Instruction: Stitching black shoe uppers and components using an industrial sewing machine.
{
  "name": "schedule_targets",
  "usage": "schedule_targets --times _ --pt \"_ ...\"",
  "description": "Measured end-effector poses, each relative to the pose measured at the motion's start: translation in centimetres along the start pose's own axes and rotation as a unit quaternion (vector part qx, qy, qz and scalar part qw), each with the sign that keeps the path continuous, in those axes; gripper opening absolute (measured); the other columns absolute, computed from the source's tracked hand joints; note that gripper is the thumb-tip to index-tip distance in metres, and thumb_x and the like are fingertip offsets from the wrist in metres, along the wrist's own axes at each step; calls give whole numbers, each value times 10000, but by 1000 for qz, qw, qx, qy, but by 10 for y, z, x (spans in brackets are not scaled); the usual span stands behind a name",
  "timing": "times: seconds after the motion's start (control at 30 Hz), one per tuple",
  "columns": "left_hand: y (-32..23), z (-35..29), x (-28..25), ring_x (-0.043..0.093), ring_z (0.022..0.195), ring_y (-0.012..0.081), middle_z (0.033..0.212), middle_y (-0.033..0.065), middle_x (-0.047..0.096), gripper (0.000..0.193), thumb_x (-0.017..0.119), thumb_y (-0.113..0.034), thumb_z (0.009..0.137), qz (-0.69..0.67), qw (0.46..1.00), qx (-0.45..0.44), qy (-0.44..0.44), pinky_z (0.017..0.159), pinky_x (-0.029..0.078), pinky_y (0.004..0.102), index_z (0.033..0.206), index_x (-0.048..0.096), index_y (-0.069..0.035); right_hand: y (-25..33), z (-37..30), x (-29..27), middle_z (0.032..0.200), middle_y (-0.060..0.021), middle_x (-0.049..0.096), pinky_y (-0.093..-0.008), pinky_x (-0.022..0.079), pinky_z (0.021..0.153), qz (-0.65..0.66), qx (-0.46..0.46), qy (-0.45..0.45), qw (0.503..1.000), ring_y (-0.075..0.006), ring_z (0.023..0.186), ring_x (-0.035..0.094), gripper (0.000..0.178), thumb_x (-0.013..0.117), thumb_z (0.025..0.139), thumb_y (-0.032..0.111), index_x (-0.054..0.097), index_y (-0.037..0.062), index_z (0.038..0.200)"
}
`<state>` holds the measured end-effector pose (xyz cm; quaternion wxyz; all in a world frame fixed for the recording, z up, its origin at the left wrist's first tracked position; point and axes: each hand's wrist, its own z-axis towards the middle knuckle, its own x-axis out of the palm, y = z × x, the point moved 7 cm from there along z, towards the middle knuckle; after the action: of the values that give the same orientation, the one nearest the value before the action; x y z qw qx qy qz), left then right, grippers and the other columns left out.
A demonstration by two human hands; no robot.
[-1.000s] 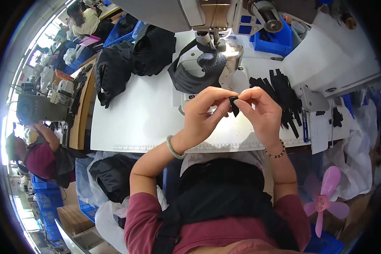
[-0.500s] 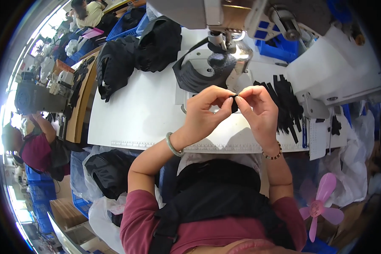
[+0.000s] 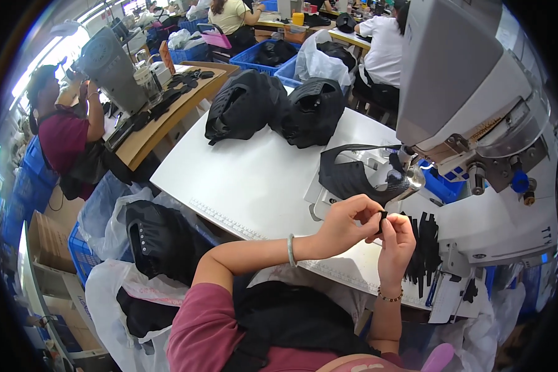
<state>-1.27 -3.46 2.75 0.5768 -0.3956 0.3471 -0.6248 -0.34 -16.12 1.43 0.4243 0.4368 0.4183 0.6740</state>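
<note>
Both hands meet above the front right part of the white worktable (image 3: 248, 186). My left hand (image 3: 347, 226), fingers pinched, grips one side of a small black fabric strip (image 3: 383, 216). From the other side my right hand (image 3: 395, 243) pinches the same piece. Fingers cover most of it, so its full shape is hidden. Just beyond the hands, a black shoe upper (image 3: 347, 177) lies at the sewing machine's shiny metal post (image 3: 409, 181). A bundle of black strips (image 3: 425, 242) rests to the right of my right hand.
The large sewing machine (image 3: 459, 80) overhangs the right side. Two bunches of black shoe uppers (image 3: 245, 102) stand at the table's far side. Left of me is a bag of black uppers (image 3: 161, 239). A co-worker (image 3: 65, 133) sits at another machine, far left.
My view has swung left and up, so the table and machine appear shifted right and more of the room shows. Both hands still pinch the small black strip.
</note>
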Motion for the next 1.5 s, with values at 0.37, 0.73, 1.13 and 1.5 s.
schedule_targets --times 0.37,0.73,1.13,1.5 --pt "6 11 6 582 624 58 749 33 602 111 596 -75 846 17 986 -120 117 535 487 192 890 531 5 13 17 -8 743 -34 572 -205 488 543 -93 49 58 993 -91 620 584 24 554 863 4 537 -11 870" --pt "7 26 17 580 628 66 750 35 602 132 607 -66 852 46 992 -108 57 545 481 190 933 547 19 0 37 -25 725 -42 587 -218 486 582 53 37 96 993 -99 607 578 108 559 891 102 557 -5 880" --pt "-1 19 12 551 582 51 699 15 575 85 582 -70 868 28 991 -123 46 493 458 188 877 533 -1 56 5 -3 912 -98 567 -252 500 647 -373 -248 46 893 -155 720 591 350 691 753 16 559 20 1077" --pt "3 25 10 552 549 60 651 28 577 93 570 -85 861 18 934 -263 241 450 445 188 863 556 7 64 10 12 879 -80 550 -276 501 554 -436 -297 183 830 -201 658 593 296 682 745 23 582 27 1025"
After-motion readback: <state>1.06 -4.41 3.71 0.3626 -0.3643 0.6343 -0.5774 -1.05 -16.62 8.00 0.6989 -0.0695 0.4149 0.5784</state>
